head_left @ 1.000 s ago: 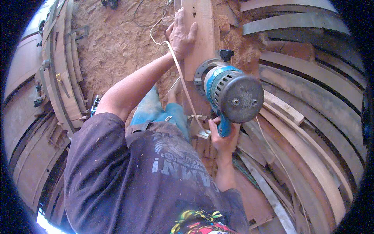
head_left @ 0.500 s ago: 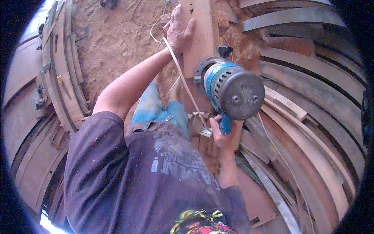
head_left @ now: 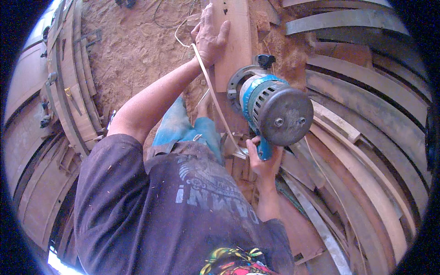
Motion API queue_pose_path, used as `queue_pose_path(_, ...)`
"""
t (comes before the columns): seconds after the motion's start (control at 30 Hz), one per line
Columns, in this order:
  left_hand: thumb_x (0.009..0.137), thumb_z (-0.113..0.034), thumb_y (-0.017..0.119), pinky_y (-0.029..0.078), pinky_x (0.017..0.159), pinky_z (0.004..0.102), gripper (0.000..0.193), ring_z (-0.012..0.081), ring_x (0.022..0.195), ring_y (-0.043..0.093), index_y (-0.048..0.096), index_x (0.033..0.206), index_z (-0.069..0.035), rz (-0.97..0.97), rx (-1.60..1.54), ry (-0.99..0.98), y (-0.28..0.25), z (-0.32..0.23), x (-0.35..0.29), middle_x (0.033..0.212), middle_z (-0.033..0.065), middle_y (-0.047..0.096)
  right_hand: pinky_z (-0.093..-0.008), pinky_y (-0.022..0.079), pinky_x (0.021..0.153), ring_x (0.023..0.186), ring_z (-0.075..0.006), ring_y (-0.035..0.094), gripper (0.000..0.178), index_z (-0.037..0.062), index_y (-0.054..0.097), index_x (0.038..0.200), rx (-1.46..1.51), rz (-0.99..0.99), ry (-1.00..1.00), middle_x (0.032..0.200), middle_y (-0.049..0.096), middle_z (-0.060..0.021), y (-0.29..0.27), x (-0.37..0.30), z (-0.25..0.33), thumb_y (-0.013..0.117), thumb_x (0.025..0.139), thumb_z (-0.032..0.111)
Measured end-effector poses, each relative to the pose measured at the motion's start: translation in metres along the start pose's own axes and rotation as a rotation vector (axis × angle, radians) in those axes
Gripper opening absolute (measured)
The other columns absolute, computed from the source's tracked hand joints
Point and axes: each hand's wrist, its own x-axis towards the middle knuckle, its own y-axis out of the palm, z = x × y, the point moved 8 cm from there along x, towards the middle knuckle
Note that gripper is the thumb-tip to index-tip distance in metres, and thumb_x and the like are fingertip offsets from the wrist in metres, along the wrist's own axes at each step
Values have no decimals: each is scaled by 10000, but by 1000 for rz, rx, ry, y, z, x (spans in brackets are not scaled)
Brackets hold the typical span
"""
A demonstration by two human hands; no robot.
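Router [head_left: 279, 112]: showed blue vented body, dark round cap with two screws; was held by handle, cap upward, base at near right corner of wooden board [head_left: 234, 50]. Board: lay lengthwise, flat, reddish-brown, dark-marked farther up.

The setting was a woodworking shop. Planks [head_left: 364, 103] lay in rows along the right, further boards [head_left: 69, 50] lined the left, and the reddish-brown floor [head_left: 133, 64] between them bore loose material [head_left: 294, 59] resembling sawdust. A blue router [head_left: 285, 114], a power tool of the woodworking trade, showed at the end of a wooden beam [head_left: 235, 55].
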Motion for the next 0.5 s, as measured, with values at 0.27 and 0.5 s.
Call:
queue_pose_path(0.27, 979, -398, 628, 255, 1226, 435, 773, 406, 1476, 400, 339, 1572, 6, -16, 65, 0, 1, 8, 1, 1608, 261, 387, -276, 506, 661, 715, -125, 643, 249, 41, 640, 993, -30, -33, -87, 842, 689, -25, 3, 12, -1, 824, 827, 14)
queue_pose_path(0.5, 987, -403, 613, 255, 1205, 439, 780, 398, 1466, 414, 319, 1586, 0, -6, 78, 18, 0, 4, 0, 1609, 260, 388, -284, 510, 688, 749, -126, 650, 272, 40, 632, 1008, -92, 26, -73, 862, 688, -27, 8, 19, 5, 828, 823, 5)
